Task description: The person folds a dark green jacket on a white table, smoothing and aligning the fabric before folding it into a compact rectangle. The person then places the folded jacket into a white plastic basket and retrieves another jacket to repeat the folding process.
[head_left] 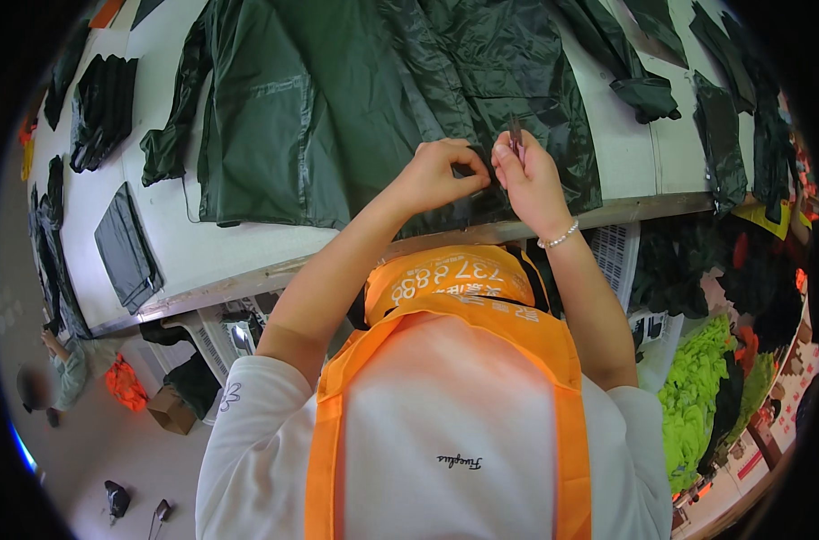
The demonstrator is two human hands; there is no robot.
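Clamping the grip of the right hand [533,180] on small snips [516,135], above centre; pinching with the left hand [438,180] beside it, on what impossible to tell; apparently trimming the green jacket [364,99] spread across the worktop [229,252], upper centre; probably needing taut cloth next.

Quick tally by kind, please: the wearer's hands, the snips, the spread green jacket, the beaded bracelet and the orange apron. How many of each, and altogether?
Hands: 2
Snips: 1
Jacket: 1
Bracelet: 1
Apron: 1
Total: 6
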